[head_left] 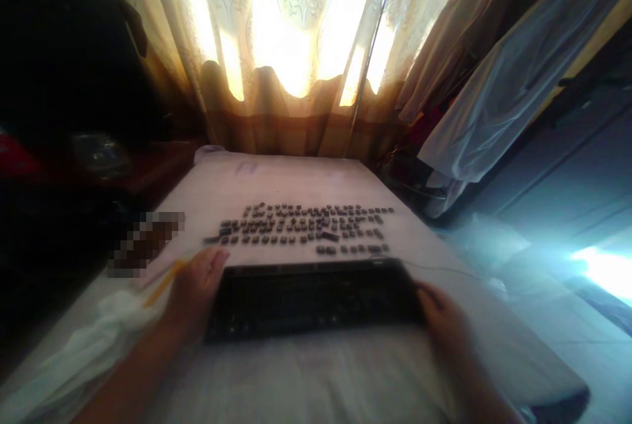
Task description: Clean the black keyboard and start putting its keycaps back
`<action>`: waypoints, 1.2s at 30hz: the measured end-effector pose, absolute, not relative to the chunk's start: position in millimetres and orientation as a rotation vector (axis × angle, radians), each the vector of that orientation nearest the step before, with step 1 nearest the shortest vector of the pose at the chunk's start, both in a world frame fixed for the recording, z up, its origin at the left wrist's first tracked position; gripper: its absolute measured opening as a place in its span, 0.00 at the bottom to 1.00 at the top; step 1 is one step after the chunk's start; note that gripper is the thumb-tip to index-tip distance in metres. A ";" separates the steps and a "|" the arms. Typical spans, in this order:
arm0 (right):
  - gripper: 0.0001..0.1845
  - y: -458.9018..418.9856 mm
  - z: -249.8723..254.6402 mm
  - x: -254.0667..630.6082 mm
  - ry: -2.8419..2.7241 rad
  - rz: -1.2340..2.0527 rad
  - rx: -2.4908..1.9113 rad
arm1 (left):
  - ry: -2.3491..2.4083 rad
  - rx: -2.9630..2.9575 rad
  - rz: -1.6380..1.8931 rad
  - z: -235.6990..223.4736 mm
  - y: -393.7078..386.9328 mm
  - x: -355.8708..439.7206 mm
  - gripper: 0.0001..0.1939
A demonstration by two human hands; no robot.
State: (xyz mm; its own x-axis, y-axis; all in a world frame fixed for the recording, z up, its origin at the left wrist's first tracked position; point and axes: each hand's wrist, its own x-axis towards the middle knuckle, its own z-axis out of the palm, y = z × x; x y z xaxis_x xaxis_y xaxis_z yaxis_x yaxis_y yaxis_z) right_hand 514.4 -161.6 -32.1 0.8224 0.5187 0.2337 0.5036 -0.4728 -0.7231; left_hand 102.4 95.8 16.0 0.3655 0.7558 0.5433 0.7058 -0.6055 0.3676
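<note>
A black keyboard base (316, 302) without its keycaps is held by its two short ends, in front of me over the white-covered surface. My left hand (195, 289) is closed on its left end, thumb near the top corner. Its right end is gripped by my right hand (444, 312), which is partly blurred. Loose dark keycaps (291, 239) lie in rows just beyond the base. A thin cable (444, 268) runs off to the right from the base's far edge.
Left of my left hand lie a yellow stick-like item (165, 284) and a crumpled white cloth or bag (99, 332). A pixelated patch hides something farther left. A curtain (296, 101) hangs behind the far edge. Clothes (488, 108) hang at the right.
</note>
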 end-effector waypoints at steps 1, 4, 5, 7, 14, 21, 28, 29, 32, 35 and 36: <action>0.26 -160.3 -28.7 520.3 -0.741 0.009 -2.128 | 1.396 2.458 1.080 14.5 98.2 106.7 0.18; 0.22 -151.8 -14.6 540.5 -0.740 -0.050 -2.098 | 1.442 2.339 1.080 3.6 105.8 107.7 0.18; 0.22 -146.7 -8.7 546.3 -0.753 -0.061 -2.090 | 1.435 2.361 1.069 -1.1 108.1 105.5 0.19; 0.22 -131.3 3.7 553.1 -0.810 -0.067 -2.061 | 1.440 2.391 1.029 -9.5 111.6 100.8 0.19; 0.15 -41.7 29.7 506.6 -1.317 0.113 -1.940 | 1.590 2.351 0.844 -7.6 111.3 100.8 0.17; 0.08 2.9 37.4 456.9 -1.776 0.145 -1.990 | 1.662 2.290 0.638 7.1 107.7 104.7 0.16; 0.10 16.2 36.5 449.1 -2.023 0.065 -2.052 | 1.649 2.315 0.646 4.2 108.1 103.7 0.15; 0.09 17.9 35.5 448.2 -2.044 0.053 -2.056 | 1.649 2.315 0.644 5.1 107.7 103.8 0.14; 0.05 21.9 33.3 446.0 -2.074 0.024 -2.055 | 1.657 2.313 0.642 9.0 106.8 104.9 0.14; 0.05 19.5 34.5 443.6 -2.052 -0.007 -2.032 | 1.645 2.316 0.648 10.0 106.9 104.9 0.13; 0.06 16.4 35.6 442.5 -2.035 -0.020 -2.019 | 1.638 2.320 0.649 9.1 107.1 104.3 0.13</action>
State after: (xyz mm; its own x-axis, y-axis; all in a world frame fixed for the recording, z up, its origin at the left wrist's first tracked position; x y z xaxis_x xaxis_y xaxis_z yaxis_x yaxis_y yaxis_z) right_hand 442.5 16.4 35.6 0.0111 0.9792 0.2024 0.9830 0.0265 -0.1819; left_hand 104.3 107.1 9.1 0.2784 0.9343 0.2228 0.8335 -0.3503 0.4273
